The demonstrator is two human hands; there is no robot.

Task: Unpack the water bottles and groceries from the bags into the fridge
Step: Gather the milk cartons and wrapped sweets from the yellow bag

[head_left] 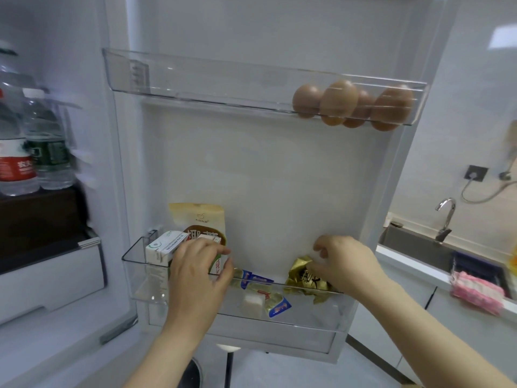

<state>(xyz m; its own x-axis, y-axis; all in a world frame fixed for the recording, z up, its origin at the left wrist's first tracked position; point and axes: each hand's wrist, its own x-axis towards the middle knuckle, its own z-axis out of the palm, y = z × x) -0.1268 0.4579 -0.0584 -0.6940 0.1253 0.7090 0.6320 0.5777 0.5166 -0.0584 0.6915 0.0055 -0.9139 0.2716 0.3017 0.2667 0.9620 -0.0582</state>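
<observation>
Fridge door (251, 177): swung open, inner side facing the camera, two clear bins on it.
Upper door bin (195, 88): brown eggs (338, 102) bunched at its right end, touching one another.
Lower door bin (140, 264): groceries along its whole length.
Bin, left end: white carton (163, 247) lying against the left wall; a yellow pouch (201, 219) upright behind it, against the door's back panel.
Left hand (200, 264): over the front rim near the left end, fingers curled over a red-print carton (218, 267) just beside the white one, grasping it.
Bin, middle: small blue-and-gold packets (275, 305) and a white block (253, 302) lying flat on the floor of the bin, close together.
Right hand (347, 261): at the right end of the bin, fingertips pinching the crumpled top of a gold packet (300, 275).
Gold packet: standing inside the bin, near its right end, behind the front rim.
Water bottles (33, 152): upright on an inner fridge shelf at its front edge, red and green labels, side by side.
Counter, right: sink (414, 245) with a tap (446, 219); pink cloth (475, 294) on the front edge.
</observation>
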